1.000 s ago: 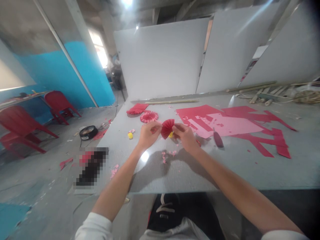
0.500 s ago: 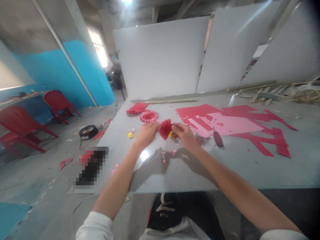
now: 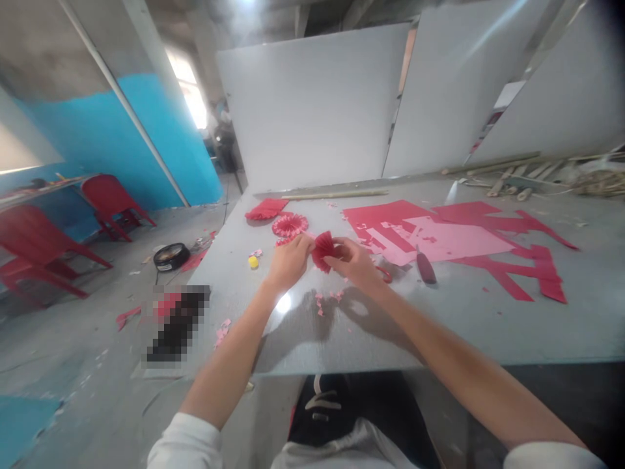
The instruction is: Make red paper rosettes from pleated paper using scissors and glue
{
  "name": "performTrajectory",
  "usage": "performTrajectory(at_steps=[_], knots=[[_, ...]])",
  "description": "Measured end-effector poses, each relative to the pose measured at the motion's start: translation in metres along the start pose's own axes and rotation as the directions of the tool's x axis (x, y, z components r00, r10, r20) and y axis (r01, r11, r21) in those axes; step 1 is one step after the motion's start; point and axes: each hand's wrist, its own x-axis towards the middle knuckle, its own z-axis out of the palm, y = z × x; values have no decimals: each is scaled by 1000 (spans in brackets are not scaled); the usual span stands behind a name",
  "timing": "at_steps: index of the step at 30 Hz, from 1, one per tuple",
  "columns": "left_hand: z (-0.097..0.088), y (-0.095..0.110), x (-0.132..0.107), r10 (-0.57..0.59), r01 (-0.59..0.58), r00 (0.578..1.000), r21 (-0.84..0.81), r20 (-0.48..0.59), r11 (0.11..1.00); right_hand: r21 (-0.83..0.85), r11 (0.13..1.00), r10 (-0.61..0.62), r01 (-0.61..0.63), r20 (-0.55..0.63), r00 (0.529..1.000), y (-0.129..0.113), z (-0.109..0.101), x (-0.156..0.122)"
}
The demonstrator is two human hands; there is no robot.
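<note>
Above the grey table [image 3: 390, 332], a pleated red paper fan [image 3: 323, 251] is held between my two hands. My left hand [image 3: 291, 262] pinches its left edge. On the other side, my right hand [image 3: 355, 264] has its fingers closed on the right edge. Just beyond my left hand lies a pleated rosette [image 3: 290, 225] with a pink fringed rim. Behind it to the left is a stack of red pleated paper [image 3: 266, 209]. A small yellow cap [image 3: 252, 262] sits left of my left hand. Red-handled scissors [image 3: 385, 273] are partly hidden behind my right hand.
Red sheets and strips and a pink paper sheet [image 3: 463, 240] spread over the table's right side. A dark red tool [image 3: 426, 267] lies near them. Pink scraps [image 3: 319, 304] are scattered in front. Bamboo sticks [image 3: 512, 176] lie at the back right; white panels stand behind.
The fan has turned and its pleats look more bunched. My right fingers have shifted along its edge. The yellow thing seen beside my right fingers earlier is now out of sight.
</note>
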Motion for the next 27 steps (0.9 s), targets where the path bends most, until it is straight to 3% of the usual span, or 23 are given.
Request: performTrajectory(at_steps=[14, 27], knots=[[-1, 1, 0, -10, 10, 1000, 2, 15, 1000, -70, 997, -43, 43, 1, 999, -1, -1, -1], [-3, 3, 0, 135, -139, 990, 126, 43, 982, -89, 994, -65, 70, 58, 996, 1, -4, 0]])
